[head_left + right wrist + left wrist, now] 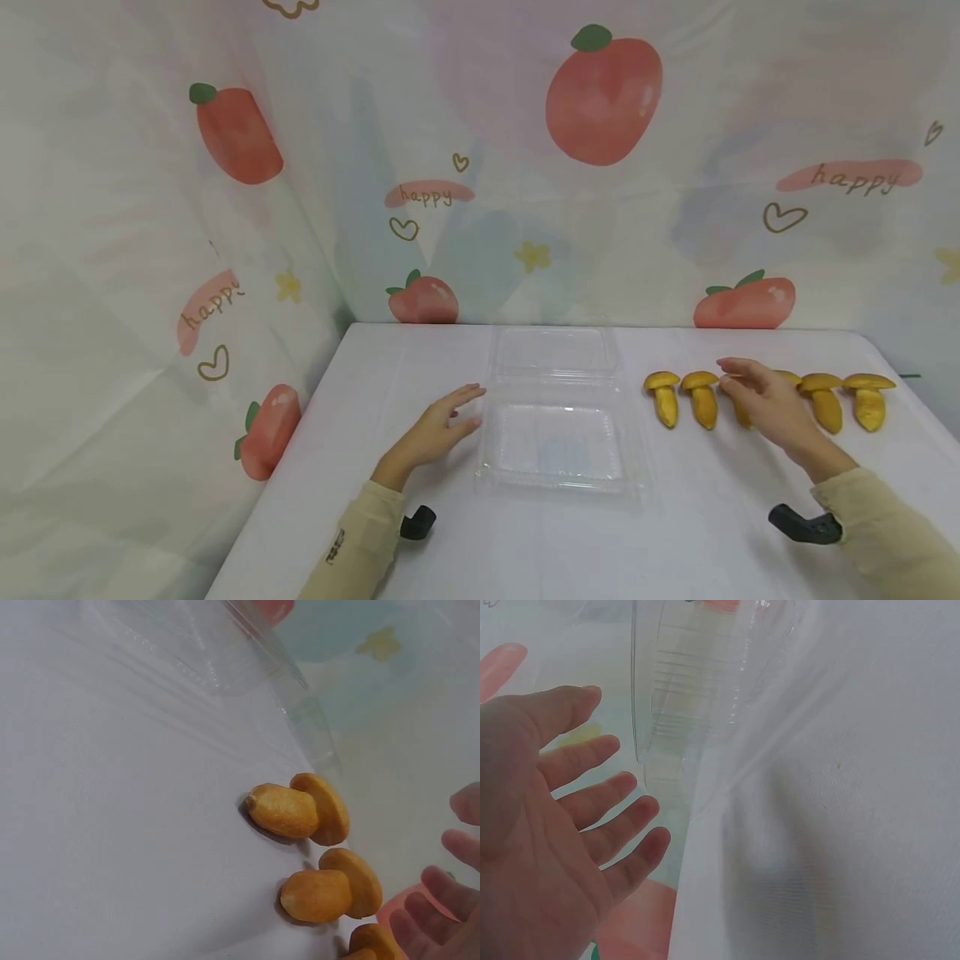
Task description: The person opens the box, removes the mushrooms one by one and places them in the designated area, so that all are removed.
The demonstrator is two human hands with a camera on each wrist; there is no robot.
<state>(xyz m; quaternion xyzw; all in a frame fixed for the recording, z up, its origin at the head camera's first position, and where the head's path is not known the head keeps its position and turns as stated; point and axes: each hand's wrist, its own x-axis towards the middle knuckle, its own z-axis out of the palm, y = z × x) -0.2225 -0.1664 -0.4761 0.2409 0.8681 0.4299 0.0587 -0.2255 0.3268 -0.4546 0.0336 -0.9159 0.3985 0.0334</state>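
A clear plastic clamshell box lies with its lid folded back on the white table. My left hand hovers beside the box's left side, fingers spread and holding nothing; the left wrist view shows the bare palm. Several yellow mushrooms stand in a row right of the box, the leftmost mushroom closest to it. My right hand is over the middle of the row, partly covering a mushroom. Its fingers look loosely extended in the right wrist view, gripping nothing.
A white cloth covers the table. Behind and to the left hang fabric walls printed with red fruit and "happy" lettering. Black wrist mounts stick out beside both sleeves. Two more mushrooms stand at the row's right end.
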